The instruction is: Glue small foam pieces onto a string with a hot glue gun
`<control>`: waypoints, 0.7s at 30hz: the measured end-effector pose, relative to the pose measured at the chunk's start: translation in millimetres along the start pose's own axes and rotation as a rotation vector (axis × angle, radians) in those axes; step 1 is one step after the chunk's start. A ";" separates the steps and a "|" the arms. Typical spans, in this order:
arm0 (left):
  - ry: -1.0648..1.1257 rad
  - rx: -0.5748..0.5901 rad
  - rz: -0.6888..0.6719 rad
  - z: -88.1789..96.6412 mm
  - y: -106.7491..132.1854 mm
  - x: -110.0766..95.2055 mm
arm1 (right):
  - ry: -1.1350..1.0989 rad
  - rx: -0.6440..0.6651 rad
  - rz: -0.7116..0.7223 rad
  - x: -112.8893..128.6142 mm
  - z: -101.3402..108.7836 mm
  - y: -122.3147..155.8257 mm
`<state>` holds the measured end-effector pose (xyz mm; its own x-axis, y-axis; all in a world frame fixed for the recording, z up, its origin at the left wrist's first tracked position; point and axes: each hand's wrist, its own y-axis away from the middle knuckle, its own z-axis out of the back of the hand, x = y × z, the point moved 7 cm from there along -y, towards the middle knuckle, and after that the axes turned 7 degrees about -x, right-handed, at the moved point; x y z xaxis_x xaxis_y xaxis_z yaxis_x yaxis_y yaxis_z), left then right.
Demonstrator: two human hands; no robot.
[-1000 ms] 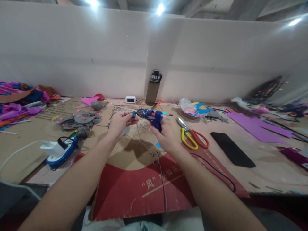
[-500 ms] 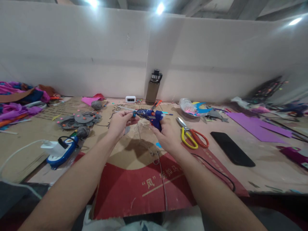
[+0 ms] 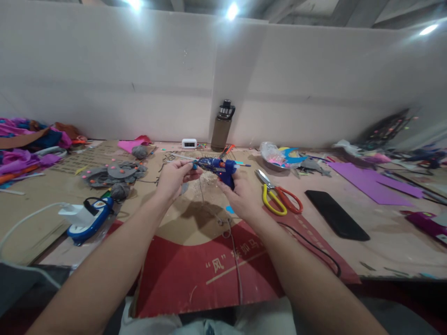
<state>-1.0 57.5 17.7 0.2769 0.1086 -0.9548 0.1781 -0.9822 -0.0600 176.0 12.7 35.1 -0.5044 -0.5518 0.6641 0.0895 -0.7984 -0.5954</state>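
Observation:
My right hand (image 3: pixel 240 195) is closed around the handle of a blue hot glue gun (image 3: pixel 226 171), whose nozzle points left. A glue stick pokes out of its back end. At the nozzle tip, the fingers of my left hand (image 3: pixel 176 179) pinch a small dark blue piece (image 3: pixel 194 165); its exact shape is mostly hidden. Below the left fingers a thin grey yarn (image 3: pixel 202 193) hangs down and runs across the red and tan cardboard (image 3: pixel 181 274) to its front edge. Whether the yarn is tied to the blue piece I cannot tell.
Scissors (image 3: pixel 275 195) with yellow and red handles and a black phone (image 3: pixel 337 215) lie to the right. A blue power strip (image 3: pixel 91 221) and grey felt pieces with yarn (image 3: pixel 113 173) are at left. A bottle (image 3: pixel 221 128) stands by the wall, near a small white clock (image 3: pixel 189 144).
Almost nothing differs. Both hands keep their hold at the same place, and the glue gun has barely shifted.

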 end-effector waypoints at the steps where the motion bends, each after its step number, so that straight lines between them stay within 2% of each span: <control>1: 0.002 0.002 -0.001 0.0 0.0 -0.1 | 0.002 0.003 -0.004 -0.1 -0.1 0.0; 21: 0.003 0.006 -0.025 0.4 1.0 -3.1 | -0.019 0.004 -0.024 0.1 -0.1 1.1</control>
<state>-2.1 56.1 20.5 0.2750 0.1339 -0.9521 0.1791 -0.9801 -0.0861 176.0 11.8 34.4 -0.4898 -0.5371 0.6867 0.0812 -0.8124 -0.5774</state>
